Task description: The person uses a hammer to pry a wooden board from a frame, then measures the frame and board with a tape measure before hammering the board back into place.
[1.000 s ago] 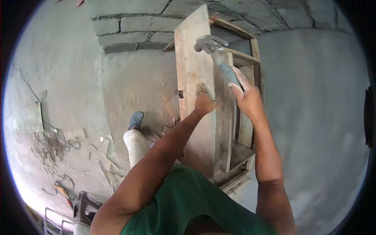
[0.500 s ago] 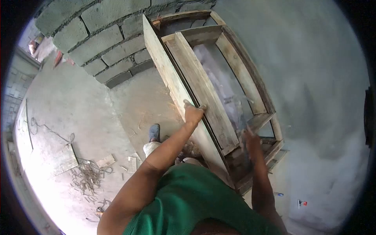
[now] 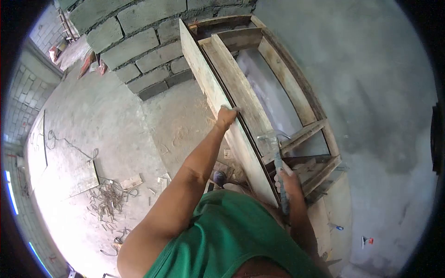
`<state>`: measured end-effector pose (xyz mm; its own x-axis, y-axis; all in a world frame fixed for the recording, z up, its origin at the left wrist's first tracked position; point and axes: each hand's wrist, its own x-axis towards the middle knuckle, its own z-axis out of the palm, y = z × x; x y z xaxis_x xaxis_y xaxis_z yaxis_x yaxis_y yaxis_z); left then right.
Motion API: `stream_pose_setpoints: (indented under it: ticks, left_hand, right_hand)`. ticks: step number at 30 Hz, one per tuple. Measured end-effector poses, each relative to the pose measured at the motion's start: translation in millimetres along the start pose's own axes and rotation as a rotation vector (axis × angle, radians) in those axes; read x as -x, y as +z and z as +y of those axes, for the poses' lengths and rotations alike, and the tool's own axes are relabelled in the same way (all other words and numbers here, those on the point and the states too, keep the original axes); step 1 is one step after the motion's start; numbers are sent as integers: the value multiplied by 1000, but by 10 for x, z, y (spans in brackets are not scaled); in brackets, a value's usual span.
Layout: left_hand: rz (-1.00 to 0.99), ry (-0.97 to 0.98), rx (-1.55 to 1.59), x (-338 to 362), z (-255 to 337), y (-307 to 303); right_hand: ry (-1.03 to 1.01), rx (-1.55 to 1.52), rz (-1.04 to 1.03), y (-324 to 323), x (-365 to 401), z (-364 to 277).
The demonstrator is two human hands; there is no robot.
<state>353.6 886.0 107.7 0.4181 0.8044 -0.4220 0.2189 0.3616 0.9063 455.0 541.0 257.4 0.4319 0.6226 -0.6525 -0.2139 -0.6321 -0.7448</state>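
Observation:
A pale wooden board (image 3: 243, 153) stands on edge along the near side of a wooden frame (image 3: 287, 78). My left hand (image 3: 226, 117) is closed over the board's top edge, around its middle. In my right hand (image 3: 289, 182) is a claw hammer (image 3: 277, 157), gripped by its handle. The hammer's head lies over the lower end of an inner plank (image 3: 241, 85), close to a short cross-piece (image 3: 303, 137) of the frame.
A concrete block wall (image 3: 139, 44) rises behind the frame's far end, and a smooth grey wall (image 3: 375, 92) runs along the right. Scrap sticks (image 3: 110, 200), a cord (image 3: 69, 148) and a flat board (image 3: 83, 178) lie on the floor at left.
My right hand and the hammer have come down and toward me, slightly left. My left hand keeps its hold on the board's edge. The view has shifted a little, and my foot appears closer in.

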Motion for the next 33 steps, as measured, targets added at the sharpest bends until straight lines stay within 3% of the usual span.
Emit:
stream_pose_setpoints:
  ticks: [1, 4, 6, 7, 8, 9, 10, 11, 12, 14, 16, 18, 20, 22, 24, 25, 26, 27, 28, 29, 33]
  left_hand:
    - [-4, 7, 7, 52, -22, 7]
    - [387, 272, 24, 463, -343, 140]
    - [315, 262, -111, 1340, -334, 36]
    - [-28, 152, -98, 1536, -518, -75]
    - [-362, 50, -67, 2022, -151, -237]
    - [-475, 21, 50, 2113, -586, -188]
    - [-675, 116, 96, 2247, -710, -248]
    - [-697, 36, 157, 2353, -823, -318]
    - [-691, -52, 214, 2483, -863, -338]
    - [-677, -162, 673, 2828, -320, -410]
    - [-691, -370, 893, 2662, -462, -644]
    - [-396, -467, 798, 2468, -777, -934]
    - [-161, -519, 598, 2327, -1116, -1209]
    - [-163, -459, 674, 2170, -1618, -1664]
    - [-41, -505, 701, 2091, -2070, -2073]
    - [-59, -465, 696, 1945, -2500, -2444]
    - [-75, -425, 690, 1889, -2813, -2721]
    - [129, -465, 629, 2064, -2796, -2794]
    - [333, -501, 562, 2242, -2793, -2866]
    - [325, -499, 539, 2337, -2949, -3058]
    - [488, -502, 557, 2830, -3413, -3404]
  right_hand:
    - [-20, -57, 19, -41, 77, 40]
    - [-39, -63, 94, 42, 257, 113]
    - [-38, -6, 257, 121, 442, 205]
    - [35, 186, 292, 190, 526, 195]
    - [29, 275, 258, 272, 558, 240]
    - [0, 314, 270, 456, 601, 310]
    - [-325, 235, 238, 719, 769, 251]
    - [-263, 275, 160, 876, 678, 475]
    - [-237, 261, 87, 1102, 877, 309]
    - [-461, 351, 128, 1601, 907, 564]
    - [-521, 430, 134, 1783, 1184, 610]
    - [-439, 583, -55, 1843, 1482, 484]
    - [-446, 538, -16, 1595, 1733, 603]
    - [-480, 475, 211, 1226, 1796, 961]
    - [-648, 627, 560, 642, 1682, 1666]
    - [-357, 445, 662, 499, 2023, 1514]
    - [-371, 479, 802, 136, 1973, 1846]
    - [-207, 524, 1007, -288, 1909, 2300]
    - [-211, 406, 1122, -518, 2086, 2347]
    - [-215, 284, 1233, -745, 2279, 2406]
    - [-143, 584, 1601, -2034, 2568, 3565]
